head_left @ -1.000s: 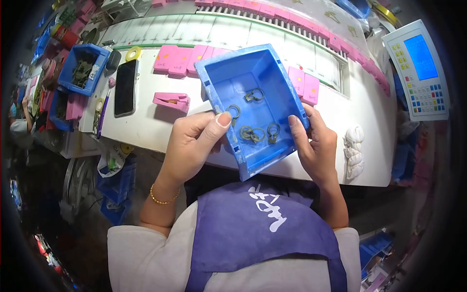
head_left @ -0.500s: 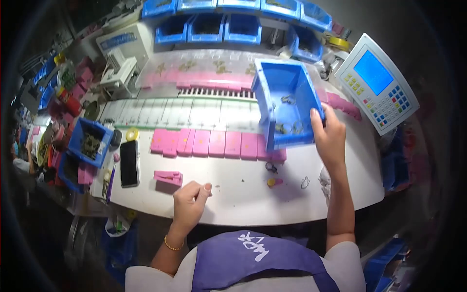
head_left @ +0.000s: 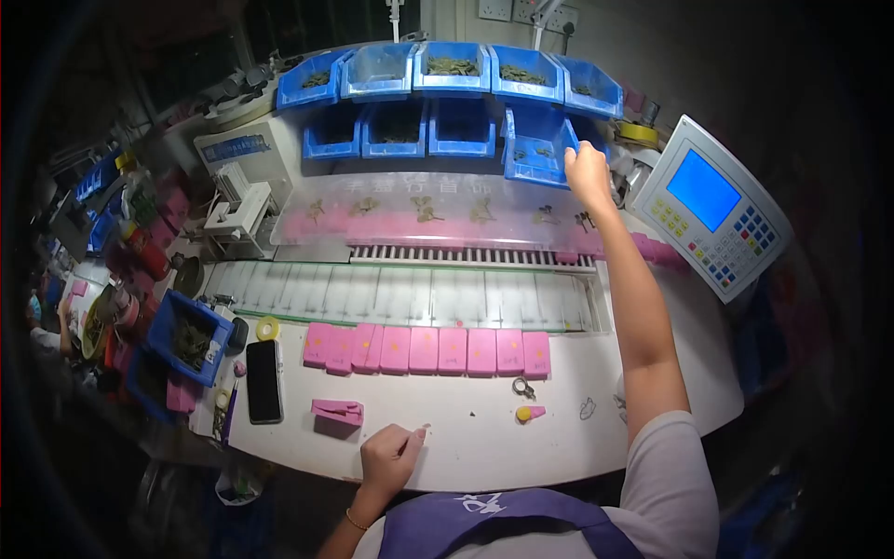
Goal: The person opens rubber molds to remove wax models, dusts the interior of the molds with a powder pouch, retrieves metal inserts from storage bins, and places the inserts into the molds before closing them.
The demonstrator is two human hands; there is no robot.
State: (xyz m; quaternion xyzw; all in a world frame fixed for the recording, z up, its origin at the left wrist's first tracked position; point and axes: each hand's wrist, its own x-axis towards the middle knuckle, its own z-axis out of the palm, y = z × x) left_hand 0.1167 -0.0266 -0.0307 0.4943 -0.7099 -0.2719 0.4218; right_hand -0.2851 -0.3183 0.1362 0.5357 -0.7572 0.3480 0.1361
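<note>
Toward the far right corner of the white tabletop (head_left: pixel 521 456), the person's right hand (head_left: pixel 589 172) was stretched out, fingers grasping the right side of an open-fronted blue plastic bin (head_left: pixel 535 175). That grip probably kept the bin upright, so that the few small, dark metal pieces (head_left: pixel 544 153) on its floor lay put. The bin sat near the right end of the lower of two rows. Above it, five similar blue bins (head_left: pixel 452 84) faced the person, presumably for easy reach; the third and fourth from the left held heaped olive-brown pieces. Three shadowed blue bins (head_left: pixel 396 149) stood to its left, their contents too dark to tell. By the tabletop's left edge, a square blue plastic tub (head_left: pixel 177 361) carried a dark greenish pile. Across the middle, rectangular pink blocks (head_left: pixel 424 352) lay side by side, apparently lined up for order. At the near edge, the left hand (head_left: pixel 389 456) rested with fingers curled inward; whether they enclosed anything could not be told.
</note>
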